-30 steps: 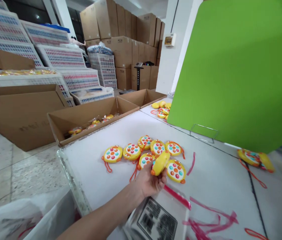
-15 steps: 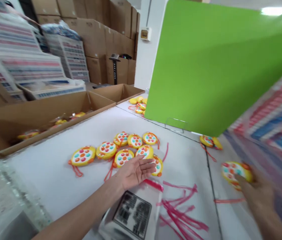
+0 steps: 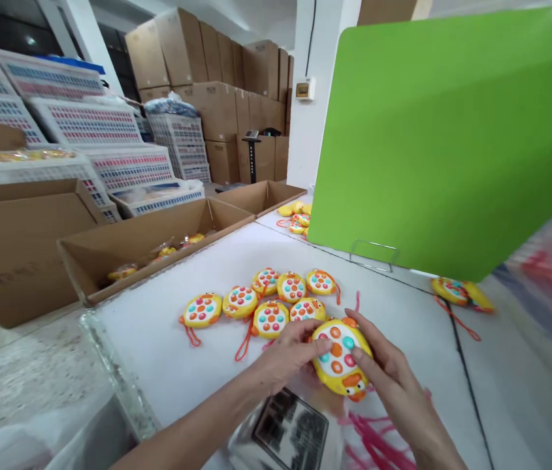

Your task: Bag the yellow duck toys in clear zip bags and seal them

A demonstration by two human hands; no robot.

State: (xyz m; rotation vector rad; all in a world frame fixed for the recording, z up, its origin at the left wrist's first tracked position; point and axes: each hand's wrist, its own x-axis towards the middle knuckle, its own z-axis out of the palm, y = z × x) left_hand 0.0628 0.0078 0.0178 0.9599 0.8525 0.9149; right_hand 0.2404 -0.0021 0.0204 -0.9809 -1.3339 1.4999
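Observation:
Both hands hold one yellow duck-faced toy [image 3: 336, 358] with coloured round buttons, its face pointing down toward me. My left hand [image 3: 292, 352] grips its left edge, thumb on the buttons. On the other side my right hand [image 3: 386, 365] wraps its edge, thumb also on the button face. Beyond the hands several like toys [image 3: 270, 318] with orange cords lie on the white table. Below the held toy is a clear plastic bag stack with a black printed label [image 3: 291, 427]. Pink ribbon strips [image 3: 378, 440] lie beside it, partly behind my right forearm.
A green board [image 3: 432, 143] stands in a wire holder at the table's far side. More toys lie at its right foot [image 3: 462, 295] and behind its left edge [image 3: 298, 219]. An open carton [image 3: 158, 241] with bagged toys borders the table's left. Crates [image 3: 94, 121] and cartons are stacked behind.
My right hand has brought a toy from the right to the middle. My left hand, open before, has closed on the toy's left edge. The view has shifted left.

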